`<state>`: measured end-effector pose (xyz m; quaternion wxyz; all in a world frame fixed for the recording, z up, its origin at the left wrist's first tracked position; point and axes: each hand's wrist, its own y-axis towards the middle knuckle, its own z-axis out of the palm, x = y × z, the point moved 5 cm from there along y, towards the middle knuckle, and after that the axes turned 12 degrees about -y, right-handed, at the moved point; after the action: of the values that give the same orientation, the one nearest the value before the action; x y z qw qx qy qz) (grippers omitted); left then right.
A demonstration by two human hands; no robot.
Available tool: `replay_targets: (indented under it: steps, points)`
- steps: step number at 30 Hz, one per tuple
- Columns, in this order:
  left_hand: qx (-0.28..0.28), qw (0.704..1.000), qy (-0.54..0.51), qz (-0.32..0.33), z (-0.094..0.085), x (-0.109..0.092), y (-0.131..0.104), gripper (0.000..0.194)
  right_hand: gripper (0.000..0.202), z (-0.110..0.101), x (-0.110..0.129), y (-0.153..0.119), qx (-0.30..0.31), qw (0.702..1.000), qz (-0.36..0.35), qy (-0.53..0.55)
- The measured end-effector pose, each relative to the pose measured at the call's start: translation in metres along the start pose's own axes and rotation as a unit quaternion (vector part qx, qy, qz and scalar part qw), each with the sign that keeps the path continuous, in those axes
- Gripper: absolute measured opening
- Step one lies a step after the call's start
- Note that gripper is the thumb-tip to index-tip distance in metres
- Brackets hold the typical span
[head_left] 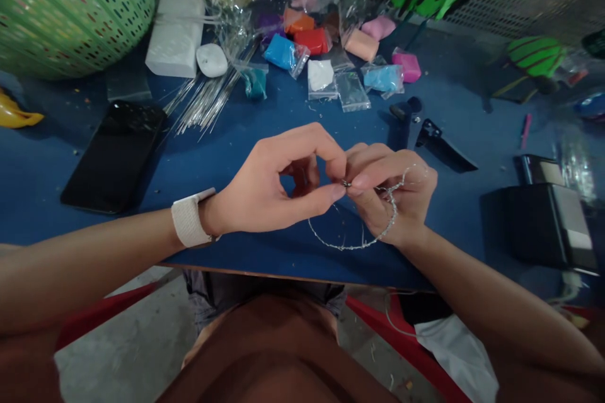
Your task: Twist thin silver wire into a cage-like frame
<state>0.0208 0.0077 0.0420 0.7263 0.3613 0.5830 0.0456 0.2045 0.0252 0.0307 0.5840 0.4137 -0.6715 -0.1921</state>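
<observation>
A thin silvery twisted wire loop hangs in a curve below my hands, over the near part of the blue table. My left hand, with a watch on the wrist, pinches a small dark metallic piece between thumb and forefinger. From the other side my right hand pinches the same spot, fingertips touching those of the left. The wire passes across my right palm, with a looser coil near the knuckles. How the small piece joins the wire is hidden by the fingertips.
Loose straight wires lie beside a black phone. Small clay packets are at the back. Pliers and a dark-handled tool lie beyond my right hand. A green basket stands left, a black box right.
</observation>
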Motion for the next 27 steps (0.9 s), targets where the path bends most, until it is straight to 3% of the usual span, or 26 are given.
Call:
replay_targets:
  steps: [4, 13, 20, 27]
  points:
    - [0.010, 1.000, -0.001, 0.000, 0.001, -0.001, 0.000, 0.017, 0.015, -0.002, 0.005, 0.001, 0.006, 1.000, -0.013, -0.020]
    - [0.102, 0.994, -0.005, -0.038, -0.004, -0.001, 0.006, 0.019, 0.008, -0.004, 0.012, 0.000, 0.022, 0.998, -0.034, -0.048]
    - [0.119, 0.991, -0.014, -0.059, -0.004, 0.001, 0.008, 0.024, 0.003, -0.006, 0.014, 0.000, 0.021, 0.994, -0.066, -0.080]
    - [0.102, 0.991, -0.034, -0.075, -0.003, 0.002, 0.007, 0.026, 0.004, -0.006, 0.017, -0.002, 0.000, 0.991, -0.080, -0.112]
